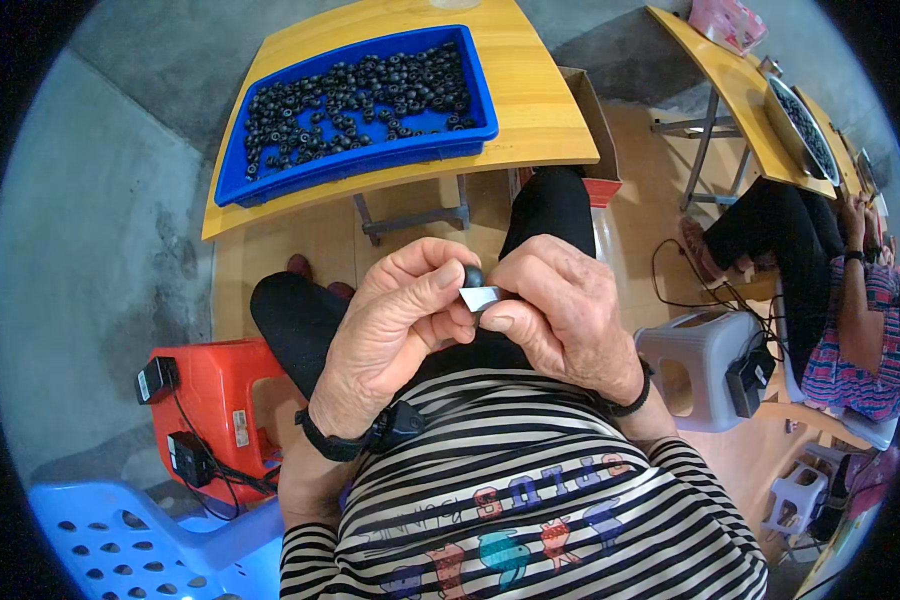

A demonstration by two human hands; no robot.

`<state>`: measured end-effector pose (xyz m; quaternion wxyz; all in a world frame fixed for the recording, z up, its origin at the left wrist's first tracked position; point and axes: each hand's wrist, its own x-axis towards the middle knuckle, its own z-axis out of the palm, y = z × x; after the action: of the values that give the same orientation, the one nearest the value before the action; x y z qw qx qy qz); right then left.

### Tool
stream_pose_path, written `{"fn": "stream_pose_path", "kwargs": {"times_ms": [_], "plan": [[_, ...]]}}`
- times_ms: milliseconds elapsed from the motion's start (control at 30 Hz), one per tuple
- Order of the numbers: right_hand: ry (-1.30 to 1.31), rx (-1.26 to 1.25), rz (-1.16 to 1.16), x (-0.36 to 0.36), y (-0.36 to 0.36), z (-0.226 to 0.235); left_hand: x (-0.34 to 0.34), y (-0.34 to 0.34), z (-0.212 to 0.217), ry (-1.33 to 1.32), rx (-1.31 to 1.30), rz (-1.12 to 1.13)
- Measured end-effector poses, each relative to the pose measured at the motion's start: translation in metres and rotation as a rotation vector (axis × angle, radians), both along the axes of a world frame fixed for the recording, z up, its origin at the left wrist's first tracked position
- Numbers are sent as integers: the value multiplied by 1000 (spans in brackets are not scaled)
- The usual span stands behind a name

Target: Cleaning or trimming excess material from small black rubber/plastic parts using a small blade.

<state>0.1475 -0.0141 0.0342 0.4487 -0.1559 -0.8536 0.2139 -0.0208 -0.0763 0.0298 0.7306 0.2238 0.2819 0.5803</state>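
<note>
My left hand (395, 315) pinches a small round black part (472, 274) between thumb and fingers, above my lap. In my right hand (560, 315) is a short, flat metal blade (480, 298), gripped between thumb and bent forefinger. The blade's bright face lies against or just in front of the black part; I cannot tell whether it cuts in. Beyond my hands, a blue tray (370, 168) holds many loose black ring-like parts (400, 85) with holes in them.
The tray stands on a yellow table (535, 100). Beside me are a red stool (205, 375) with cables, a blue perforated plastic piece (80, 545) and a grey stool (705, 350). At right, another person (860, 330) sits by a bowl (785, 125) of black parts.
</note>
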Motion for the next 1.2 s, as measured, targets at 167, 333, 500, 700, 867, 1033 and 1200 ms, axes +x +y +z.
{"fn": "stream_pose_path", "kwargs": {"times_ms": [167, 333, 500, 700, 867, 1033, 1200], "plan": [[-6, 17, -10, -1, 0, -1, 1, 1, 2, -3, -14, 17], [-10, 31, -13, -1, 1, 0, 1, 1, 1, 14, -8, 21], [-13, 37, -13, -2, 2, 0, 1, 2, 0, 20, -26, 19], [20, 37, -29, -4, 3, -3, 2, 2, 0, 11, -36, 20], [9, 29, -30, -4, 3, -4, 0, 3, -3, 2, -30, -2], [-1, -2, -33, -4, 3, -6, -1, 3, -4, 30, -38, 15], [-31, -35, -49, -5, 7, -8, -2, 3, -5, -3, -31, 5]]}}
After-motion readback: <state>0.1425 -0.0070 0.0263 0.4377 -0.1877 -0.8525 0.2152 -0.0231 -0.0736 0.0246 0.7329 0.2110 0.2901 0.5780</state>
